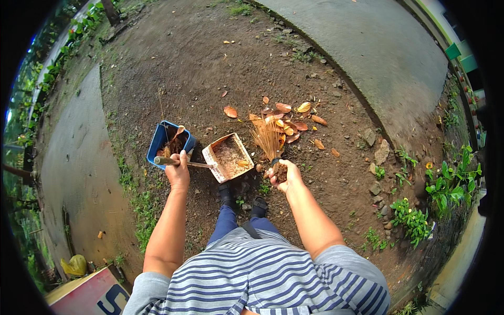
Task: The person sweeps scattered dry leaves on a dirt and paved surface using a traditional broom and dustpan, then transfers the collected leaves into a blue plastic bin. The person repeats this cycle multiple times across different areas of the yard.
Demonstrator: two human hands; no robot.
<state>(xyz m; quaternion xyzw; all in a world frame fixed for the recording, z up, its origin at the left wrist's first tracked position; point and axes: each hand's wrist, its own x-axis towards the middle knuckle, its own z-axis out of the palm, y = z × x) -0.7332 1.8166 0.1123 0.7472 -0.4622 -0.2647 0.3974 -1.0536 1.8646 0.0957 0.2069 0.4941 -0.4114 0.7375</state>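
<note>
My left hand (178,173) grips the wooden handle (167,160) of a worn dustpan (231,155). The pan lies on the soil before my feet, its inside caked with dirt and holding a yellowish leaf (243,163). In my right hand (286,176) is a stick broom (268,139), held by its dark-bound end. Its bristles fan out against a heap of dry brown and yellow leaves (300,126). Just beyond my left hand stands a blue bin (158,142) with dead leaves (175,143) inside.
A concrete slab (366,51) with a raised edge runs along the upper right. Wet paving (78,165) lies to the left. Stones (381,152) and green plants (411,222) line the right side. A yellow plastic bag (75,265) and a painted board (88,293) are at lower left.
</note>
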